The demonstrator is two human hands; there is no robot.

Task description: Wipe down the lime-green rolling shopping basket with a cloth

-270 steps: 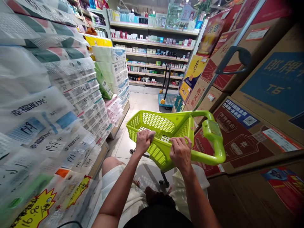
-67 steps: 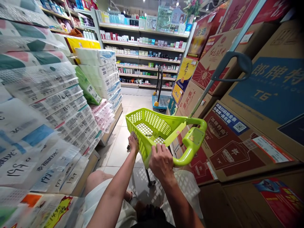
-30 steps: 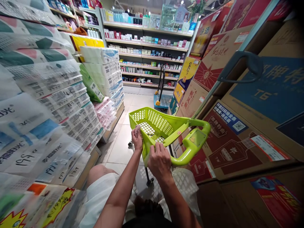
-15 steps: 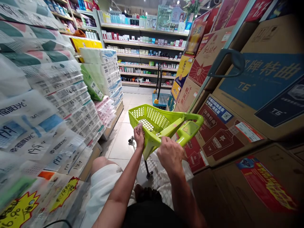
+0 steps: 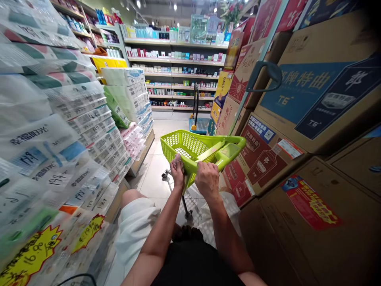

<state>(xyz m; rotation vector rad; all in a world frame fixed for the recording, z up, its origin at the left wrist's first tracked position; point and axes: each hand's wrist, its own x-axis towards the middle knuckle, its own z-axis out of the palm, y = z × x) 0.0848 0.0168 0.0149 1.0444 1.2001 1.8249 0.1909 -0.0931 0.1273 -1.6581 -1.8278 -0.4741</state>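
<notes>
A lime-green shopping cart with a perforated plastic basket stands turned sideways in front of my knees. My left hand presses a crumpled greyish cloth onto the near corner of the basket's rim; its fingers are closed, partly hidden behind the cloth. Beside it, my right hand is wrapped over the near rim, close to where the handle begins. A light-green flap lies slanted between basket and handle. Below, a dark leg with a caster rests on the floor.
Plastic-wrapped tissue packs are piled on the left. Cardboard cartons rise on the right, with a pole and dark handle before them. A blue platform trolley and stocked shelves stand ahead on the tiled floor.
My right hand has shifted slightly up and left along the rim. The cart's handle end has swung left, away from the cartons. My left hand has moved slightly right, still at the rim's corner.
</notes>
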